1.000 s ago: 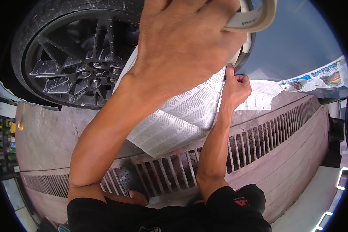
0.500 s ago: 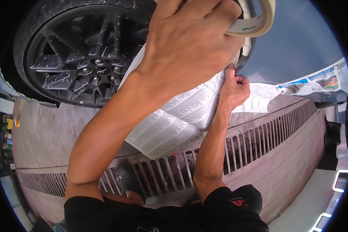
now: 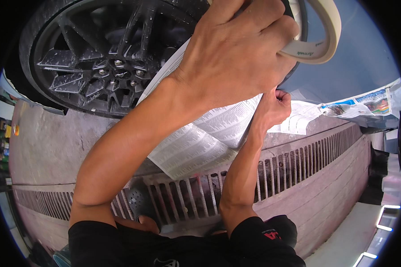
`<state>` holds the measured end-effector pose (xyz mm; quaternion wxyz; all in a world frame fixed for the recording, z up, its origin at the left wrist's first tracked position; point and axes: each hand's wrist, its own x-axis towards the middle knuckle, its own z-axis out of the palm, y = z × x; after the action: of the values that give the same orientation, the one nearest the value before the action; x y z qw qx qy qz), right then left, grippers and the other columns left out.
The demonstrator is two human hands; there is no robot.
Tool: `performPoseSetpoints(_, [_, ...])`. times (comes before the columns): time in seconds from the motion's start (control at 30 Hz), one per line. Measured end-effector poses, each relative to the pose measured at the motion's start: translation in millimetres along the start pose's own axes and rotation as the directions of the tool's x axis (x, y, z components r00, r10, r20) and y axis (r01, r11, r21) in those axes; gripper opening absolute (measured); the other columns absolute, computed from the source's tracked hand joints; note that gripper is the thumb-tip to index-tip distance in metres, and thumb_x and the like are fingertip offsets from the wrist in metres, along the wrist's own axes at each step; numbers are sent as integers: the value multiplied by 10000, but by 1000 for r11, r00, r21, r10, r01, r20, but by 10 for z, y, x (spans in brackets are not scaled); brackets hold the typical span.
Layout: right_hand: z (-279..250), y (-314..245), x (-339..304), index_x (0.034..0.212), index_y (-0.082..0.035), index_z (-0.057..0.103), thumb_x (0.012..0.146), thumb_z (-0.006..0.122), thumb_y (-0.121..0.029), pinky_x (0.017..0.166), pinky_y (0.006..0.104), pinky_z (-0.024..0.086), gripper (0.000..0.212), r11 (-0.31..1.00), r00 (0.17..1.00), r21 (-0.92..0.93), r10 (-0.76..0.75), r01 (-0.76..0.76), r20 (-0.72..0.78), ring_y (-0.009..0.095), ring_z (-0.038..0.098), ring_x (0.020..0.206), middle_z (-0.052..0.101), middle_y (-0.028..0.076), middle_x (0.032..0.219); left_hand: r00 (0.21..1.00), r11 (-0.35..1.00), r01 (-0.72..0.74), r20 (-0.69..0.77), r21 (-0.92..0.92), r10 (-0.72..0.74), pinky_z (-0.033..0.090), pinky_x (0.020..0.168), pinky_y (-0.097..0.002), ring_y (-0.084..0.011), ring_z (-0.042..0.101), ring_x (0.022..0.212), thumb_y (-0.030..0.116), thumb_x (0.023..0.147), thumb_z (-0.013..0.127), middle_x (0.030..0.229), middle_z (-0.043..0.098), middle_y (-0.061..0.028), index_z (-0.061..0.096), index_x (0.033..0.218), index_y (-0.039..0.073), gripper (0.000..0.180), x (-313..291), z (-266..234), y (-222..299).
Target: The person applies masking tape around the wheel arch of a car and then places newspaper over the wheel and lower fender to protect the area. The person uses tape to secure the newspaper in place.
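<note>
My left hand (image 3: 243, 55) is at the top of the view, its back toward me and its fingers curled. It grips a cream roll of masking tape (image 3: 332, 33), which sticks out to the right. My right hand (image 3: 274, 109) is just below, closed in a pinch at the upper right edge of a newspaper sheet (image 3: 200, 147). The folded sheet hangs between the black wheel (image 3: 118, 73) and the grey-blue car body (image 3: 343, 66). My left hand and forearm cover its upper part. The right fingertips are partly hidden behind the left hand.
More newspaper (image 3: 356, 104) is fixed along the lower edge of the car body at the right. A slotted drain grate (image 3: 298, 160) crosses the concrete floor (image 3: 58, 147) below the wheel. My dark clog (image 3: 140, 202) stands at the grate. Shelved items (image 3: 6, 131) line the far left.
My left hand and the tape roll have moved right. My right hand's fingertips, seen earlier at the sheet's edge, are now partly behind the left hand. The view has shifted slightly.
</note>
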<state>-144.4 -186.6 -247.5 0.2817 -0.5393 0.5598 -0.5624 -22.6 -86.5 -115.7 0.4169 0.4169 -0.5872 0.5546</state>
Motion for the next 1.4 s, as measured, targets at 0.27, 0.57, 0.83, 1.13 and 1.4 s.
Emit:
performPoseSetpoints(0.27, [-29,-117,7,703,-28,600,821,876,-354,657,355,505,443,1000,1000,30,4,-4,-3,165,536,620,625,58,639,991,1000,20,131,0,-20,364,931,-452,-235,566,1045,257,778,762,1043,674,-9,790,915,86,221,107,-185,127])
performPoseSetpoints(0.57, [-127,-244,33,673,-52,641,853,828,-390,637,390,529,427,1000,1000,14,1,-1,19,206,615,571,675,77,619,957,982,-99,287,163,49,330,839,-411,-165,597,868,351,748,890,920,645,90,764,935,235,254,130,-258,169])
performPoseSetpoints(0.83, [-161,-299,74,716,-55,677,839,814,-367,666,402,528,363,1000,1000,16,13,-13,24,234,627,584,685,62,646,909,990,-83,416,118,26,391,750,-408,-188,586,859,286,719,919,906,604,75,757,930,212,276,138,-370,302])
performPoseSetpoints(1.13, [-191,-347,62,714,-37,690,804,834,-387,718,391,542,390,1000,998,-5,22,-21,58,224,637,623,703,84,672,866,974,-153,497,169,50,394,808,-408,-215,574,882,317,765,906,909,609,61,766,946,242,240,124,-494,368])
performPoseSetpoints(1.4, [-172,-318,55,676,-59,673,813,820,-378,660,436,538,377,998,998,1,-68,68,0,278,658,591,693,84,640,918,964,-203,376,175,125,384,864,-431,-240,565,957,332,721,924,914,618,29,780,925,218,275,187,-323,417])
